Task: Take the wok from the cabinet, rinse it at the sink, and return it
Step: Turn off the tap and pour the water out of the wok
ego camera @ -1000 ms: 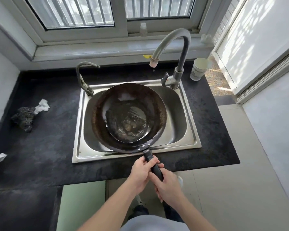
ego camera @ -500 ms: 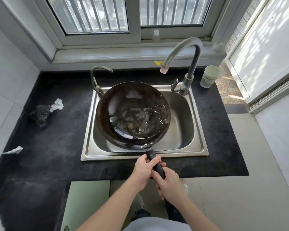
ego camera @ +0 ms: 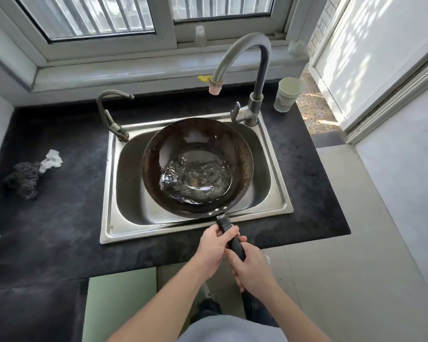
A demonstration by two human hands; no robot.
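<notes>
A dark round wok [ego camera: 237, 149] with water pooled in its bottom hangs over the steel sink [ego camera: 124, 193]. Its black handle [ego camera: 224, 223] points toward me across the sink's front rim. My left hand [ego camera: 214, 248] grips the handle near the wok. My right hand [ego camera: 253, 270] grips the handle's end just behind the left one. The tall grey faucet [ego camera: 242, 48] arches over the back of the sink, and no water runs from its spout.
A second small tap [ego camera: 109, 112] stands at the sink's back left corner. A paper cup [ego camera: 287, 93] sits on the black counter [ego camera: 59, 218] at the back right. A dark scouring pad [ego camera: 24, 177] and crumpled white tissue [ego camera: 51, 160] lie at left.
The water in the wok has sloshed around and the wok has shifted a little to the right in the sink. Both hands keep the same hold on the handle.
</notes>
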